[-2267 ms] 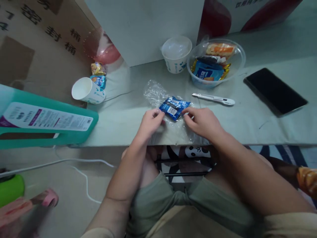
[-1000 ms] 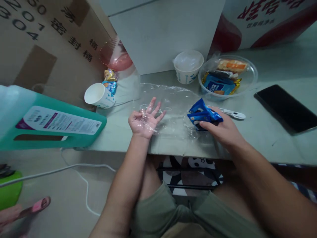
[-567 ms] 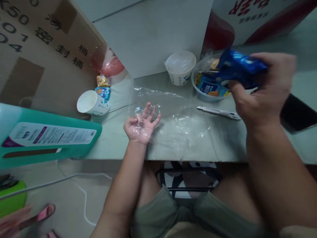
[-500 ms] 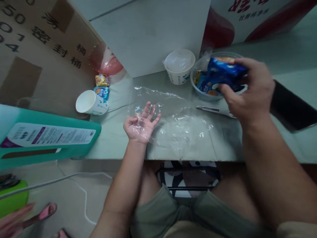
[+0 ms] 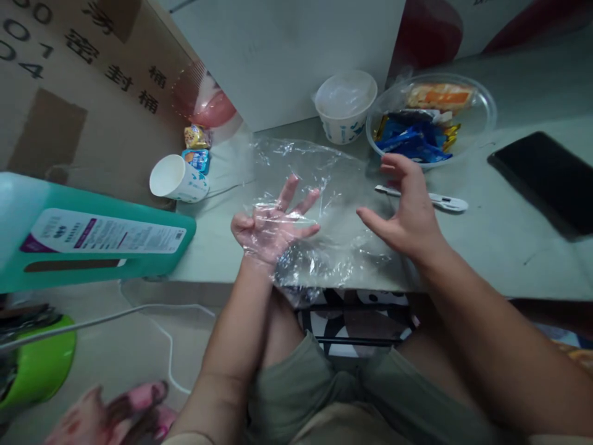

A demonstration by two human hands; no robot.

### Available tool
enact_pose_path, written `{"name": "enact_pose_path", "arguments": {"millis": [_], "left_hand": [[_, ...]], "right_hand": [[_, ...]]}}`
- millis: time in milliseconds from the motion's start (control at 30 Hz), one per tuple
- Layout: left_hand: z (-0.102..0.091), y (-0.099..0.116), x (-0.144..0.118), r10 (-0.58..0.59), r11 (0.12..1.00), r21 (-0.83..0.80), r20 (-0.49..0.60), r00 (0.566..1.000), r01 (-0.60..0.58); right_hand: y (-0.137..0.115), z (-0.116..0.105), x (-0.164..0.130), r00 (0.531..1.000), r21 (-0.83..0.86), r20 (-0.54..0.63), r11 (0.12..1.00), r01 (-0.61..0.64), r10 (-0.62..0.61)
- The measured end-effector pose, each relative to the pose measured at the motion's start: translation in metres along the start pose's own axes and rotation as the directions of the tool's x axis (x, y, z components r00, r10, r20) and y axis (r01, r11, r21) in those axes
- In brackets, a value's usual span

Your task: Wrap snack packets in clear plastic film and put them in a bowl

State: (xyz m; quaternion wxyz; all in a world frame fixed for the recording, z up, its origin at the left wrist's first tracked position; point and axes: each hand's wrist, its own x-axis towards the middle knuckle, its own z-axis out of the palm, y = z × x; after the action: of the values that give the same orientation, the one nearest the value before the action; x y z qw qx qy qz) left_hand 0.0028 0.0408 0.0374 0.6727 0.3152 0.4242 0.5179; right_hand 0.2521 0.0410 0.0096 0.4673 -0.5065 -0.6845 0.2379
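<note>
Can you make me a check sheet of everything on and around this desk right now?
Surface: grey table, mostly bare at the right.
Things in hand: clear bag draped over the left hand.
Clutter: bowl of snack packets, two paper cups, cutter, phone, teal jug.
Hands: left hand spread open inside the bag; right hand open, holding nothing.
Cables: white cord on the floor.
Surroundings: cardboard box, green bowl.

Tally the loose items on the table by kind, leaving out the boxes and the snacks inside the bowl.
Paper cups: 2, one on its side, one upright
Clear bowl: 1
Clear plastic bag: 1, over the left hand
Snack packets by the box: 2
Utility knife: 1
Phone: 1
Total: 8
</note>
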Motion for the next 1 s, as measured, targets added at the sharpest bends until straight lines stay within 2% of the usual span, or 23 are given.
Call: {"name": "enact_pose_path", "arguments": {"millis": [67,100,200,300,367,400,433,500,600,700,767,833,933,1000], "left_hand": [[-0.008,-0.002,-0.002,0.008,1.000,-0.006,-0.026,1.000,-0.008],[-0.012,-0.004,-0.003,0.019,1.000,-0.006,-0.039,0.999,-0.019],[-0.019,-0.009,-0.004,0.038,0.999,0.005,-0.064,0.997,-0.037],[-0.018,-0.007,-0.003,0.054,0.998,0.025,-0.069,0.996,-0.053],[-0.018,-0.002,-0.002,0.063,0.997,0.040,-0.053,0.997,-0.061],[-0.019,0.001,0.000,0.062,0.996,0.059,-0.040,0.997,-0.059],[-0.020,0.003,0.002,0.053,0.994,0.102,-0.028,0.998,-0.050],[-0.025,0.005,0.006,0.044,0.964,0.263,-0.060,0.997,-0.027],[-0.032,0.002,0.014,0.023,0.876,0.479,-0.166,0.986,0.060],[-0.037,-0.003,0.019,-0.007,0.838,0.537,-0.163,0.987,0.095],[-0.038,-0.005,0.020,0.032,0.825,0.560,-0.179,0.983,0.075],[-0.040,-0.004,0.020,0.044,0.818,0.571,-0.188,0.981,0.073],[-0.041,-0.002,0.016,-0.027,0.811,0.580,-0.100,0.995,0.080],[-0.041,0.000,0.014,-0.016,0.825,0.563,-0.071,0.997,0.053]], "right_hand": [[0.008,0.007,-0.006,0.989,0.168,0.054,0.975,-0.145,0.137],[0.010,0.010,-0.007,0.971,0.253,0.118,0.940,-0.230,0.206],[0.006,0.014,-0.010,0.870,0.445,0.362,0.758,-0.476,0.334],[-0.007,0.017,-0.008,0.755,0.491,0.541,0.590,-0.642,0.371],[-0.013,0.018,-0.006,0.714,0.455,0.555,0.563,-0.690,0.427],[-0.014,0.017,-0.004,0.709,0.428,0.525,0.575,-0.698,0.471],[-0.013,0.016,-0.003,0.717,0.399,0.473,0.601,-0.693,0.512],[-0.008,0.012,-0.003,0.766,0.332,0.336,0.692,-0.641,0.548],[0.001,0.002,-0.004,0.863,0.146,0.187,0.855,-0.497,0.470],[0.005,-0.009,-0.006,0.921,-0.093,0.122,0.928,-0.360,0.369],[0.005,-0.016,-0.005,0.931,-0.221,0.130,0.925,-0.308,0.341],[0.004,-0.021,-0.004,0.919,-0.240,0.158,0.917,-0.319,0.361],[0.003,-0.026,-0.004,0.887,-0.079,0.183,0.905,-0.417,0.424],[0.003,-0.028,-0.005,0.869,0.053,0.202,0.881,-0.470,0.451]]}}
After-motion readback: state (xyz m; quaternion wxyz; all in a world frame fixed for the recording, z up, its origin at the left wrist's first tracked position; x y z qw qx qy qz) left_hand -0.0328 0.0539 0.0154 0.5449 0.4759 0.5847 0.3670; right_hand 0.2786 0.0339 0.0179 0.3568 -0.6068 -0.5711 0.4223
